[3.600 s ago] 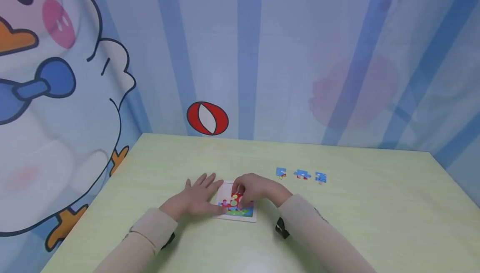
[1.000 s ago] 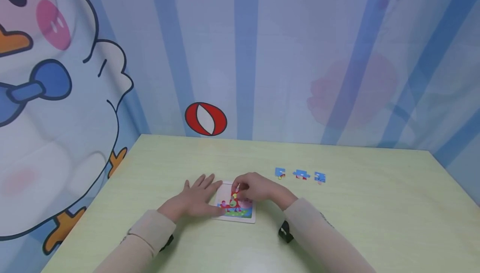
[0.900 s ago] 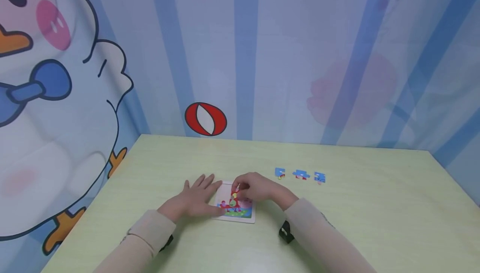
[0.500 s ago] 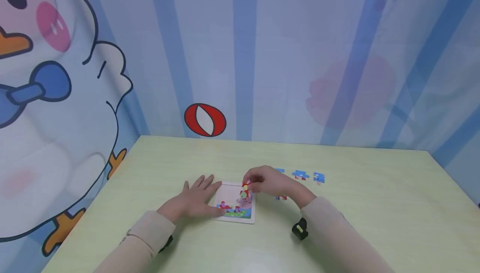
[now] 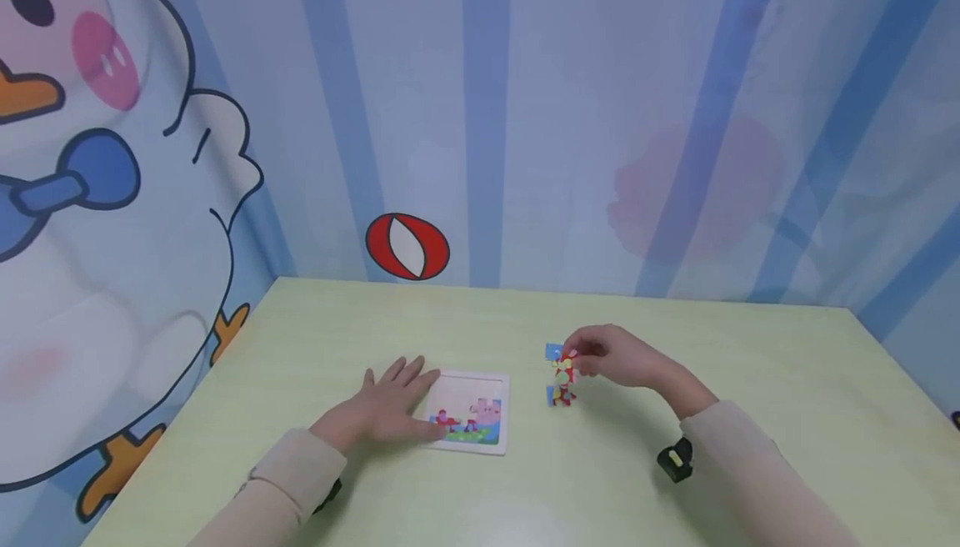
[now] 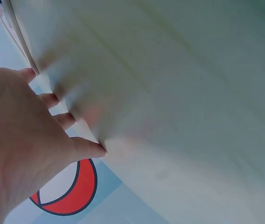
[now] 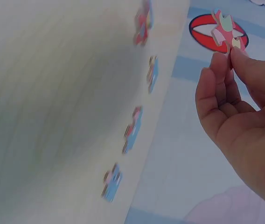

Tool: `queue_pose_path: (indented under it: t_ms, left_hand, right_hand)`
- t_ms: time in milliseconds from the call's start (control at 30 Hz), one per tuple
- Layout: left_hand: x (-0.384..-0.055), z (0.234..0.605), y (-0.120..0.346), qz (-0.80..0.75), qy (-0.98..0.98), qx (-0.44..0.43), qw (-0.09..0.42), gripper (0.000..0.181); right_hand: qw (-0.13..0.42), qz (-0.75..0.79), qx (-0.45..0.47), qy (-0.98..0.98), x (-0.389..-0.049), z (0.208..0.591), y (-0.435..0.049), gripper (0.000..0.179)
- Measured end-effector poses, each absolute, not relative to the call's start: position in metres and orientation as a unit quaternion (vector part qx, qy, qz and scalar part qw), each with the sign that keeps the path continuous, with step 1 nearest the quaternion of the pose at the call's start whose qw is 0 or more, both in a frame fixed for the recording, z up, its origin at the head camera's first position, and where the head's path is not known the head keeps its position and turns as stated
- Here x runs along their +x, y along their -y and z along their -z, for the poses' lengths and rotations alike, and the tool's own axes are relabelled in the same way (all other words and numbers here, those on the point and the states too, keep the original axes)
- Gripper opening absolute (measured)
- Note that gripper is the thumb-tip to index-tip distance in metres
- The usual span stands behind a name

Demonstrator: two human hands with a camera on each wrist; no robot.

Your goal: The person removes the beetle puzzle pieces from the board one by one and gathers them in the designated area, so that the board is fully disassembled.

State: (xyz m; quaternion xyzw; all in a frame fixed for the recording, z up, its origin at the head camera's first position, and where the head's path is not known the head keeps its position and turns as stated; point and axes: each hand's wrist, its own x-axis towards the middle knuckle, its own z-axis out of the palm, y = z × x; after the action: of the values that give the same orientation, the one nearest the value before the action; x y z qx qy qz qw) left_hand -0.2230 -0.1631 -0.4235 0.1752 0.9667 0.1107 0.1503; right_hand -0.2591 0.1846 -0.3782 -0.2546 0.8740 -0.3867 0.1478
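My right hand [image 5: 626, 359] pinches a red jigsaw piece [image 5: 564, 368] with yellow and green spots between thumb and fingers, above the table. The same piece stands out at the fingertips in the right wrist view. My left hand [image 5: 378, 409] rests with spread fingers at the left edge of a white-rimmed puzzle tray [image 5: 506, 422]. Joined pieces [image 5: 486, 424] with a green, blue and pink picture fill its lower part; bare backing shows above. A loose red-and-blue jigsaw piece [image 5: 559, 395] lies right of the tray, and a blue one [image 5: 553, 351] lies farther back, partly hidden.
Two more loose pieces, hidden behind my right hand in the head view, appear in the right wrist view: a middle piece [image 7: 132, 130] and a lower piece [image 7: 112, 183]. The pale table [image 5: 697, 414] ends at a striped blue curtain [image 5: 558, 138].
My right hand has lifted the red piece out of the tray and carried it right, toward the loose pieces. The left hand has stayed at the tray's edge. The head view has tilted slightly.
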Motion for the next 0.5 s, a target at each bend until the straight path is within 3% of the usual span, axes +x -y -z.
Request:
queue_pose_path:
  t_ms: [500]
  left_hand:
    - [-0.224, 0.425, 0.163, -0.114, -0.966, 0.172, 0.156, 0.091]
  right_hand:
    - [0.180, 0.371, -0.230, -0.882, -0.255, 0.394, -0.217, 0.015]
